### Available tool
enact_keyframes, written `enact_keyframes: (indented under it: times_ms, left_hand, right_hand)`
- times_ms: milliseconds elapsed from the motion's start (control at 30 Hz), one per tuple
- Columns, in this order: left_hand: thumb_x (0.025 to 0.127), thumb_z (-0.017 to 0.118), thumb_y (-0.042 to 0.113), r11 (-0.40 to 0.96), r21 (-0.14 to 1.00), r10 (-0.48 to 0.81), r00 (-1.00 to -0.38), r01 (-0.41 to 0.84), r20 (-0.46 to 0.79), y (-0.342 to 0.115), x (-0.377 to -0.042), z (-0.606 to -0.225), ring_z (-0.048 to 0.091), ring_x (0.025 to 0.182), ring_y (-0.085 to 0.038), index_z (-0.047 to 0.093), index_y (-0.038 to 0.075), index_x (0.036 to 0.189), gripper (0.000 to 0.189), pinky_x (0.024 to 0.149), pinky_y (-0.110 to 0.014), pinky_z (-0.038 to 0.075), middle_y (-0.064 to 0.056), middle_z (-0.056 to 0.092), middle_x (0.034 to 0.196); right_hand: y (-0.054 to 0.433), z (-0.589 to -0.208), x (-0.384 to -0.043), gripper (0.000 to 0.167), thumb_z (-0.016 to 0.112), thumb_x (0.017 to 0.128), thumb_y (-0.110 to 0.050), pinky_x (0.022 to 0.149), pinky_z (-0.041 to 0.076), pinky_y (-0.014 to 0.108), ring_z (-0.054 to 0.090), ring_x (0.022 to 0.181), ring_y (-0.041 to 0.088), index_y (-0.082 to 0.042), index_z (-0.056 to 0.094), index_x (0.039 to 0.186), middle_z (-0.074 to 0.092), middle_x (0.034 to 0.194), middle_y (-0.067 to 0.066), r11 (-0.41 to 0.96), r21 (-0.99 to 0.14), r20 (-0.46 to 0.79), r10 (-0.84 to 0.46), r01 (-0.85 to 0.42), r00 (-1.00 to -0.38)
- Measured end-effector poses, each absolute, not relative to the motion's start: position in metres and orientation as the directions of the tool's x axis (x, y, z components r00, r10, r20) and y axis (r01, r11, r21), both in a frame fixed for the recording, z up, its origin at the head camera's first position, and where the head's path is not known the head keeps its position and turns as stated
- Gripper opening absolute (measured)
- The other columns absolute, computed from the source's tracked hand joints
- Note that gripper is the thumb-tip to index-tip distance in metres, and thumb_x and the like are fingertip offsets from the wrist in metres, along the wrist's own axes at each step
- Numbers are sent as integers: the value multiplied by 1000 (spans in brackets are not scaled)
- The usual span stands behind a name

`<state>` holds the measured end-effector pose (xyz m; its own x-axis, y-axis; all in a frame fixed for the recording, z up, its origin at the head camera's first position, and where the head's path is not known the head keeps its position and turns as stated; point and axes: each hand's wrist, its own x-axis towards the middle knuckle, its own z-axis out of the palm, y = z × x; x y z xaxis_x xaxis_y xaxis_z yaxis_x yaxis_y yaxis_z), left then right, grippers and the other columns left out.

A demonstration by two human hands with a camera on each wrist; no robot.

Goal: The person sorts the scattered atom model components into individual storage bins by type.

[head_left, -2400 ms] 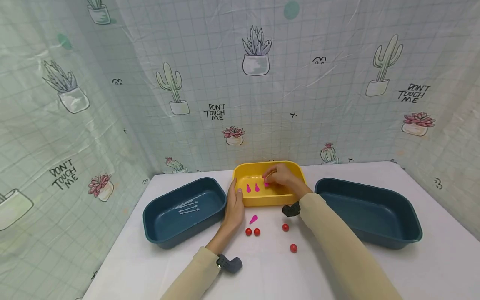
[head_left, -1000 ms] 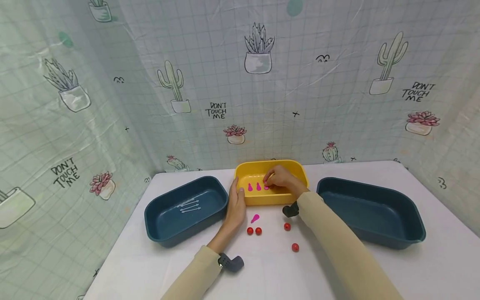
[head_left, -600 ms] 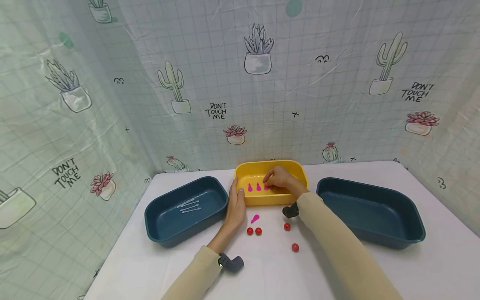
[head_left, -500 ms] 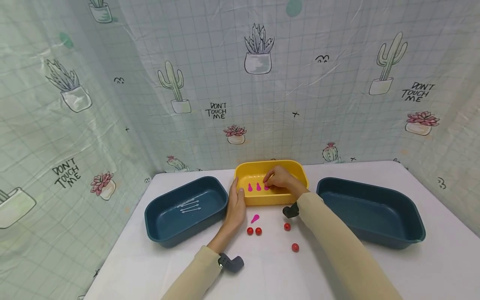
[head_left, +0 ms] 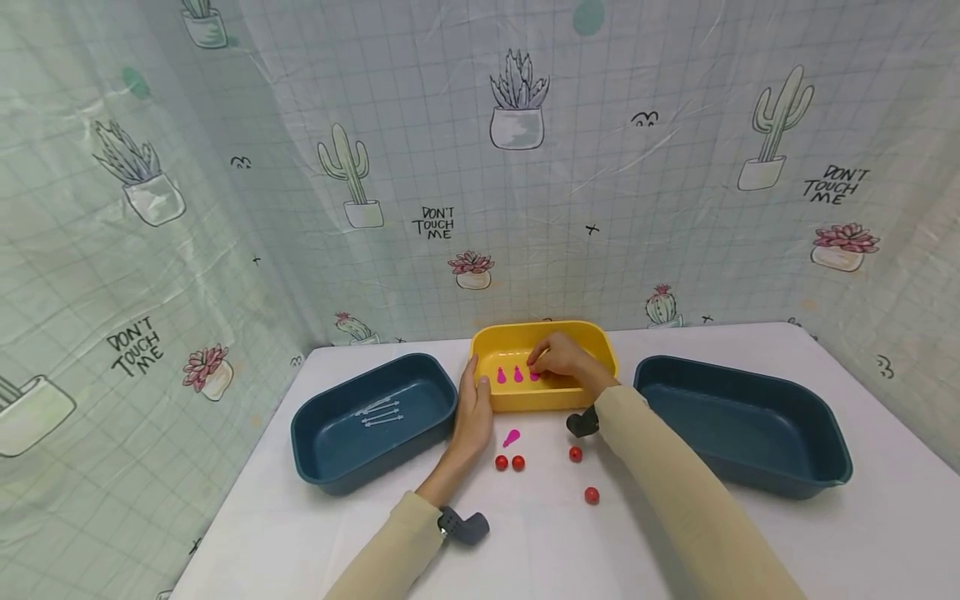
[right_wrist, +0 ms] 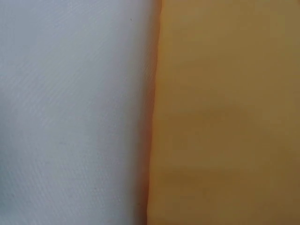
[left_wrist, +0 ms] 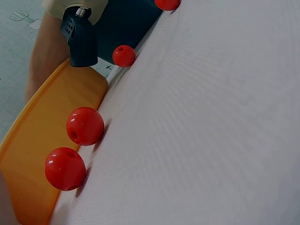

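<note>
In the head view, my left hand [head_left: 472,415] rests against the left front corner of a yellow bin [head_left: 540,402], fingers fairly straight along its side and thumb near the front rim. My right hand [head_left: 561,354] reaches inside, its fingertips pinching a pink bulb-shaped piece [head_left: 534,376] on the bin's floor, partly covered by the fingers. Left of it stand two matching pink pieces [head_left: 517,374] in a row. Another pink piece [head_left: 512,437] lies on the table in front of the bin. The right wrist view shows only the yellow wall [right_wrist: 225,112] and white cloth.
Several red beads [head_left: 518,462] with holes lie on the white table [head_left: 540,550] before the bin; the left wrist view shows one red bead [left_wrist: 85,126] close up. A dark blue bin [head_left: 330,454] at left holds several pale rods [head_left: 382,415]. Another dark blue bin [head_left: 742,425] stands at right.
Since the oldest frame, my right hand has brought the pinched pink piece slightly down, level with the other two. Over the last second almost nothing moves; my left hand stays at the bin's corner.
</note>
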<state>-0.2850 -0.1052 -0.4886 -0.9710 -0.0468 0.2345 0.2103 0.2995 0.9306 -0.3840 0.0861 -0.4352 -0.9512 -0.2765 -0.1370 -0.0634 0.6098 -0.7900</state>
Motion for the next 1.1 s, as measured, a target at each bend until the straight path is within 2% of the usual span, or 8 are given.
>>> enact_keyframes:
  times_ms: [233, 367, 533, 700, 867, 1100]
  left_hand:
    - [113, 32, 28, 305, 929, -48, -971, 210, 236, -104, -284, -487, 18, 161, -28, 19, 14, 166, 56, 132, -51, 14, -5, 19, 174]
    - [113, 32, 30, 301, 930, -54, -970, 210, 237, -104, -283, -487, 19, 161, -28, 20, 14, 166, 56, 132, -51, 14, -6, 20, 174]
    - [113, 32, 31, 301, 930, -55, -970, 210, 236, -104, -283, -486, 18, 161, -29, 20, 15, 166, 56, 131, -52, 13, -7, 20, 174]
    - [113, 32, 31, 304, 933, -56, -974, 192, 219, -104, -281, -485, 18, 161, -27, 19, 17, 166, 56, 132, -50, 14, -5, 19, 174]
    - [114, 32, 28, 305, 931, -53, -972, 202, 228, -104, -282, -485, 18, 161, -28, 19, 17, 166, 55, 132, -51, 14, -5, 19, 174]
    - [114, 31, 29, 305, 932, -54, -973, 198, 225, -104, -282, -485, 18, 161, -29, 19, 17, 166, 55, 131, -53, 13, -6, 19, 174]
  right_hand:
    - [86, -433, -384, 24, 75, 92, -10, 68, 56, 21, 60, 66, 18, 1, 75, 113, 72, 95, 12, 595, -803, -170, -205, 15, -964]
    - [88, -428, -384, 24, 74, 93, -12, 68, 57, 23, 60, 67, 19, 1, 73, 114, 70, 94, 12, 604, -795, -194, -167, 55, -967]
    - [93, -415, -377, 24, 72, 95, -14, 76, 59, 27, 66, 77, 24, 0, 71, 115, 69, 99, 12, 605, -792, -225, -161, 84, -961]
    - [97, -401, -362, 26, 71, 97, -19, 86, 62, 33, 72, 91, 30, -1, 70, 116, 72, 109, 16, 606, -795, -195, -229, 16, -954]
    - [98, -390, -347, 26, 70, 99, -20, 84, 62, 33, 71, 91, 30, 0, 70, 115, 74, 114, 20, 585, -806, -99, -287, -92, -953]
    - [97, -379, -321, 19, 74, 95, -18, 78, 61, 29, 72, 90, 33, -4, 73, 109, 74, 102, 15, 608, -767, -10, -335, -208, -942]
